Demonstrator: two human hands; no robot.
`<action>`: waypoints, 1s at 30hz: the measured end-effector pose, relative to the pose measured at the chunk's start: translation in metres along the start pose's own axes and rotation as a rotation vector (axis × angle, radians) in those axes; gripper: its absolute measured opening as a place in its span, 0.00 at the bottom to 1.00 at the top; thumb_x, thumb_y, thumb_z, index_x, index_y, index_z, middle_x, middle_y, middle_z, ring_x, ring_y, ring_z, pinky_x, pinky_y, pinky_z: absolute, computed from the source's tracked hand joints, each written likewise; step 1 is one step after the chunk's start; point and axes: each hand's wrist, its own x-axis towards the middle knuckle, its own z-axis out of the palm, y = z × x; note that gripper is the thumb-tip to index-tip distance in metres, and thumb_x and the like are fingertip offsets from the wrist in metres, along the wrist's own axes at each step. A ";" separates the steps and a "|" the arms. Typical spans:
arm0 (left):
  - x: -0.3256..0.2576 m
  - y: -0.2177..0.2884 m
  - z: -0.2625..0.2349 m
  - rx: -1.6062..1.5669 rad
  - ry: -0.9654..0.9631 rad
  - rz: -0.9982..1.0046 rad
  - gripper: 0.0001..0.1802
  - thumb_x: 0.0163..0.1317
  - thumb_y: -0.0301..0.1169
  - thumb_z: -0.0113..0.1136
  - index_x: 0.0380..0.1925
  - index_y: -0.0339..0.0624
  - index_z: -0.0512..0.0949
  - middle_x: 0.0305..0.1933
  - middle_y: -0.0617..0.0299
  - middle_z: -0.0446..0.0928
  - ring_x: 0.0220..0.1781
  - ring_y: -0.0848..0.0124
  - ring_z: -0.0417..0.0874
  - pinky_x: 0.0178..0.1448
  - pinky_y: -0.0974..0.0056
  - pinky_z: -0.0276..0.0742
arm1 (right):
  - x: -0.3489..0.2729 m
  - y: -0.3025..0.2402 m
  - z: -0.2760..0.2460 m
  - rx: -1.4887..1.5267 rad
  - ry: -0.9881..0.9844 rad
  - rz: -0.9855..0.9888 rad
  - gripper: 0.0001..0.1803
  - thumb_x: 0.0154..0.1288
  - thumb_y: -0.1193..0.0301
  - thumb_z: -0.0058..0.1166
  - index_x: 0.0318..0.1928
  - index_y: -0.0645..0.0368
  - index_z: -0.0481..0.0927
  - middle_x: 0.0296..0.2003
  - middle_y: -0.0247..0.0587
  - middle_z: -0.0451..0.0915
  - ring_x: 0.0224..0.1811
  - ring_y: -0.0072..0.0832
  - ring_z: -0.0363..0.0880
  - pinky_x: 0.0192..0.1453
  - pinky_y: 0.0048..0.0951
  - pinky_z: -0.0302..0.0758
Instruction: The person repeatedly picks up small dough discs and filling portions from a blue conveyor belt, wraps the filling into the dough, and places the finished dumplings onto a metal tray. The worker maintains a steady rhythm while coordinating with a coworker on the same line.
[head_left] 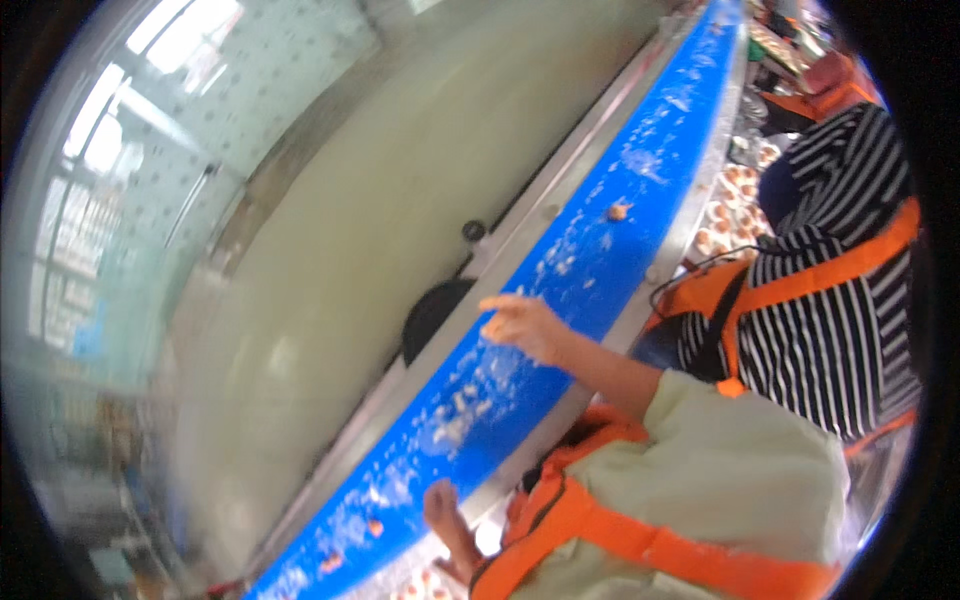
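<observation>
A long blue conveyor belt (640,160) runs diagonally through the view, strewn with whitish crumbs and scraps. My right hand (528,328) reaches over the belt's middle, its fingers apart and the index finger stretched toward the far edge. The fingertips look orange; no held thing can be made out. My left hand (443,505) is lower down at the near edge of the belt, its fingers smeared by motion. An orange-brown piece (375,527) lies on the belt near it, with another piece (331,562) beside that. Further up lies one more reddish piece (618,212).
A co-worker in a striped top (810,330) and orange apron stands close on my right. Round white and reddish-brown items (735,208) lie beside the belt there. A metal rim (700,215) edges the belt. Beyond it are a dark round part (432,315) and pale floor (330,260).
</observation>
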 end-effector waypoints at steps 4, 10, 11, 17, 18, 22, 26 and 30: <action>-0.002 -0.024 -0.004 0.057 0.044 -0.011 0.09 0.51 0.28 0.53 0.30 0.33 0.74 0.30 0.62 0.73 0.31 0.75 0.69 0.36 0.71 0.67 | 0.004 0.006 0.001 0.306 -0.036 0.139 0.25 0.46 0.83 0.50 0.49 0.67 0.64 0.30 0.42 0.74 0.31 0.24 0.73 0.35 0.21 0.71; 0.000 -0.042 0.005 0.032 0.052 -0.008 0.10 0.50 0.27 0.54 0.31 0.33 0.74 0.30 0.61 0.73 0.31 0.75 0.70 0.37 0.71 0.68 | 0.002 0.011 -0.002 0.258 -0.074 0.155 0.20 0.44 0.84 0.49 0.43 0.66 0.69 0.26 0.39 0.72 0.30 0.23 0.72 0.32 0.20 0.70; 0.000 -0.045 0.007 0.040 0.053 -0.001 0.10 0.50 0.27 0.54 0.31 0.33 0.74 0.30 0.61 0.73 0.31 0.75 0.70 0.37 0.71 0.68 | 0.002 0.014 -0.006 0.276 -0.092 0.145 0.18 0.44 0.84 0.49 0.41 0.66 0.70 0.26 0.38 0.72 0.29 0.23 0.72 0.32 0.19 0.70; -0.001 -0.042 0.022 0.036 0.015 -0.033 0.09 0.50 0.27 0.54 0.31 0.34 0.74 0.30 0.62 0.73 0.31 0.76 0.70 0.36 0.72 0.68 | -0.002 0.024 -0.022 0.230 0.001 0.173 0.10 0.47 0.82 0.49 0.34 0.64 0.72 0.24 0.37 0.72 0.25 0.22 0.70 0.26 0.19 0.67; 0.000 -0.046 0.024 0.020 0.006 -0.033 0.09 0.50 0.27 0.54 0.31 0.34 0.74 0.30 0.63 0.73 0.31 0.76 0.70 0.36 0.72 0.68 | -0.003 0.029 -0.030 0.233 0.005 0.173 0.08 0.48 0.82 0.49 0.33 0.64 0.71 0.24 0.36 0.71 0.23 0.21 0.68 0.25 0.19 0.65; 0.007 -0.068 0.028 0.003 -0.066 0.002 0.08 0.50 0.26 0.53 0.31 0.34 0.74 0.30 0.63 0.73 0.31 0.76 0.70 0.35 0.72 0.67 | -0.011 0.040 -0.060 0.290 0.062 0.218 0.02 0.51 0.78 0.49 0.28 0.61 0.71 0.20 0.33 0.68 0.19 0.19 0.63 0.20 0.18 0.59; 0.015 -0.085 0.039 -0.032 -0.083 0.003 0.08 0.50 0.26 0.53 0.30 0.33 0.74 0.30 0.62 0.74 0.32 0.75 0.71 0.36 0.72 0.67 | -0.019 0.041 -0.075 0.198 0.174 0.216 0.07 0.57 0.70 0.48 0.26 0.59 0.70 0.17 0.30 0.65 0.18 0.18 0.62 0.19 0.19 0.58; 0.018 -0.099 0.043 -0.036 -0.113 0.015 0.09 0.49 0.26 0.53 0.31 0.34 0.74 0.31 0.60 0.74 0.33 0.74 0.72 0.38 0.71 0.68 | -0.024 0.049 -0.083 0.314 0.155 0.212 0.09 0.58 0.65 0.46 0.27 0.57 0.70 0.18 0.31 0.68 0.18 0.20 0.65 0.22 0.21 0.64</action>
